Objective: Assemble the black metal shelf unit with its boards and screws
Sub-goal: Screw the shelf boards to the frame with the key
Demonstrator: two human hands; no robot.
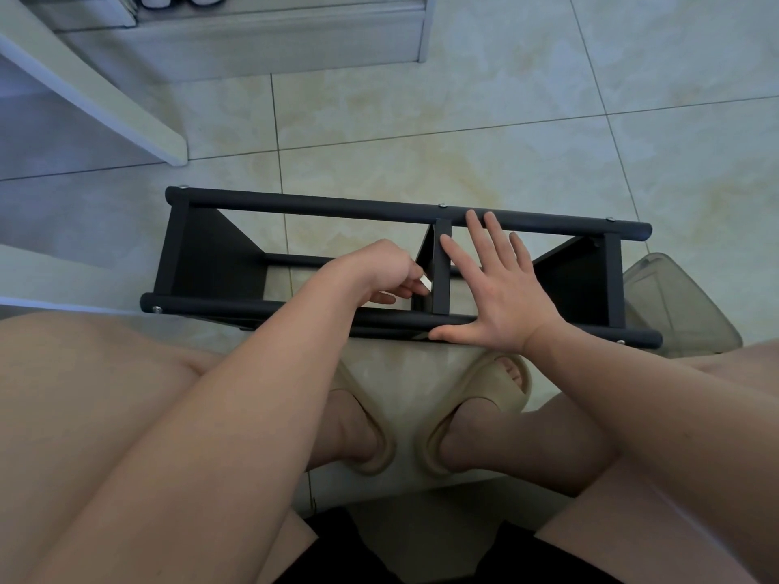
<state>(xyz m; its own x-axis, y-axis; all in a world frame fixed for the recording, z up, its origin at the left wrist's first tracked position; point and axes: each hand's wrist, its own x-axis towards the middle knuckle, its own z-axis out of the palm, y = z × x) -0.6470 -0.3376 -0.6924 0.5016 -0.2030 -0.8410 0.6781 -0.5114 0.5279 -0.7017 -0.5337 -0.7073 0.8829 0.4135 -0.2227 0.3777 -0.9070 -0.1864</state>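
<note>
The black metal shelf unit (320, 204) lies on its side on the tiled floor in front of my feet, two long round tubes running left to right with dark boards between them. Silver screw heads show at the tube ends and at the middle. My left hand (379, 274) reaches inside the frame beside the middle board (441, 263), fingers curled and pinching a small silver tool (425, 284), likely a hex key, against it. My right hand (501, 288) lies flat with spread fingers across the frame, thumb on the near tube, fingertips on the far tube.
A translucent grey plastic bin (674, 305) stands just right of the unit. White furniture (97, 86) runs along the upper left, and a grey cabinet base (261, 40) stands at the top. My legs and beige slippers (476, 415) sit right behind the near tube.
</note>
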